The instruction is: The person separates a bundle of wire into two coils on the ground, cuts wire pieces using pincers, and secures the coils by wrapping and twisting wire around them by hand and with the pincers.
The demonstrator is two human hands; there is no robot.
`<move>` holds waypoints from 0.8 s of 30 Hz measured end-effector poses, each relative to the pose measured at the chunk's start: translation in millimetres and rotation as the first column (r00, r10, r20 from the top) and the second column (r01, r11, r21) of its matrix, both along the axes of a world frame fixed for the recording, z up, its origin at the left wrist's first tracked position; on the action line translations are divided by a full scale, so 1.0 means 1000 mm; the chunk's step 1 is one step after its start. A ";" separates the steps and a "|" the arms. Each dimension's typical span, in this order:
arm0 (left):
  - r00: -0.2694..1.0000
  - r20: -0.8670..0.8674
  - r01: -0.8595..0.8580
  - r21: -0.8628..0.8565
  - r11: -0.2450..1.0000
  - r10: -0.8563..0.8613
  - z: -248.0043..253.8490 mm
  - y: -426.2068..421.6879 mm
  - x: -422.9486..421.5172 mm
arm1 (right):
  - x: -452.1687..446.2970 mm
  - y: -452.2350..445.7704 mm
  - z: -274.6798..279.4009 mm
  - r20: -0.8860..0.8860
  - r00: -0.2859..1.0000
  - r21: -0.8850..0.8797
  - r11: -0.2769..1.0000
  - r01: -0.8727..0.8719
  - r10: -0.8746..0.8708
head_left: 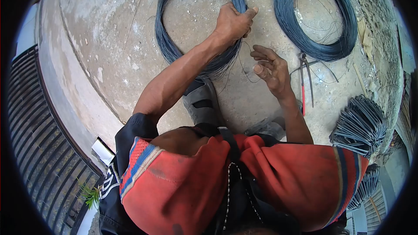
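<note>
A coil of thin dark wire lies on the concrete ground in front of me, its lower edge by my shoe. My left hand is closed around the right side of this coil, with the thumb pointing right. My right hand hovers to the lower right of the coil, fingers loosely bent and apart from the thumb. Close to its fingertips runs a thin loose strand of wire. I see no object in the right hand's grasp.
A second wire coil rests at the upper right. Below it lie pincers with a red handle. Bundles of bent metal rods sit at the right by a rough wall edge. A dark metal grate lines the left.
</note>
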State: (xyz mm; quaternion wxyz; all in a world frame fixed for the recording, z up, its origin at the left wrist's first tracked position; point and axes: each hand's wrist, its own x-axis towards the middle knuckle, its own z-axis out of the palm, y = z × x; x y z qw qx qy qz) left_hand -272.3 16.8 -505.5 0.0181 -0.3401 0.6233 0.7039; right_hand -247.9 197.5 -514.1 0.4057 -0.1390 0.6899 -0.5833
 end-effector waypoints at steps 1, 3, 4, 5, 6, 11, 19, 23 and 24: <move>1.000 -0.006 0.008 0.006 1.000 -0.007 -0.001 -0.001 0.000 | -0.004 -0.007 -0.004 0.149 0.988 -0.157 0.988 -0.005 0.029; 0.999 -0.022 0.030 0.019 0.999 -0.029 -0.005 -0.004 -0.002 | -0.020 -0.013 -0.012 0.423 0.896 -0.441 0.894 0.073 0.135; 1.000 -0.031 -0.003 0.036 0.999 0.004 -0.002 -0.005 -0.003 | -0.032 -0.008 -0.016 0.540 0.814 -0.553 0.819 0.152 0.213; 0.999 -0.035 -0.038 0.053 0.998 0.040 0.003 -0.006 -0.003 | -0.040 -0.003 -0.019 0.632 0.711 -0.636 0.731 0.248 0.309; 0.996 -0.043 -0.079 0.067 0.995 0.082 0.007 -0.008 -0.003 | -0.048 0.002 -0.019 0.651 0.727 -0.557 0.787 0.265 0.216; 0.999 -0.051 -0.009 0.056 0.998 0.012 0.006 -0.010 0.003 | -0.034 -0.023 -0.005 0.194 0.965 -0.253 0.959 -0.127 0.179; 1.000 -0.021 -0.006 0.213 0.977 0.011 0.012 -0.021 -0.012 | 0.039 -0.102 -0.054 0.362 0.928 -0.346 0.911 0.223 -0.089; 0.954 0.082 0.300 -0.234 0.925 -0.289 0.009 -0.031 0.002 | 0.036 -0.107 -0.084 -0.099 0.994 -0.161 0.987 0.031 -0.047; 0.913 0.179 0.408 -0.434 0.803 -0.367 0.008 -0.030 0.012 | 0.039 -0.111 -0.093 -0.210 0.973 -0.111 0.992 0.068 -0.090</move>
